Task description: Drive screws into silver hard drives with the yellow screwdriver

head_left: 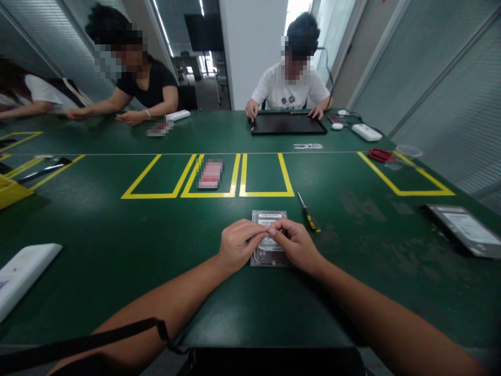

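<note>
A silver hard drive (270, 258) with a white label lies flat on the green table in front of me. Over its middle, my left hand (239, 243) and my right hand (295, 241) meet with their fingertips pinched together. Whatever sits between the fingertips is too small to make out. Just beyond my right hand lies a screwdriver (311, 218) with a yellow and black handle, its shaft pointing away from me. Neither hand touches it.
Yellow tape (266, 195) outlines boxes on the green table (156, 230); a pixelated pink item (211, 175) lies in one. A second drive-like unit (465, 227) is at right, a white device (27, 271) at left. Across sit co-workers, one holding a black-framed panel (288, 124).
</note>
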Available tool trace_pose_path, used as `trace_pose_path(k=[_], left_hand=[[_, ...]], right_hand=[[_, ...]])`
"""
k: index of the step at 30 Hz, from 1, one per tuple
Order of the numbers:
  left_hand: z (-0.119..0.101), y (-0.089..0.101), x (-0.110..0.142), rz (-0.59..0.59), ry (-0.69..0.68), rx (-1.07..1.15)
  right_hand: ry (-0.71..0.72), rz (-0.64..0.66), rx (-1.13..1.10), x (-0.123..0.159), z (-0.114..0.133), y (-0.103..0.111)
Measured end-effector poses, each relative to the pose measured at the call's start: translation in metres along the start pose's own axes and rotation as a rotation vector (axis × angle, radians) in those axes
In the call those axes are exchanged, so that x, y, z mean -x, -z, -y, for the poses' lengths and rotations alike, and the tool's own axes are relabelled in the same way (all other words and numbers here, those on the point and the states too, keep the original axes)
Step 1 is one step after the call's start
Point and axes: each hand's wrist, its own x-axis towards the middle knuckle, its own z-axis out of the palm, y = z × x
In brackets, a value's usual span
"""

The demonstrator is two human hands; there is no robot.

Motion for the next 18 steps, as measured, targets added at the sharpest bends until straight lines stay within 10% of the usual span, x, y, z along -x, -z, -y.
trace_pose_path(k=[18], left_hand=[[0.0040, -0.0031, -0.0009, 0.039, 0.005, -0.127]], right_hand=[[0.090, -0.061, 0.199, 0.0059, -0.0067, -0.0065]])
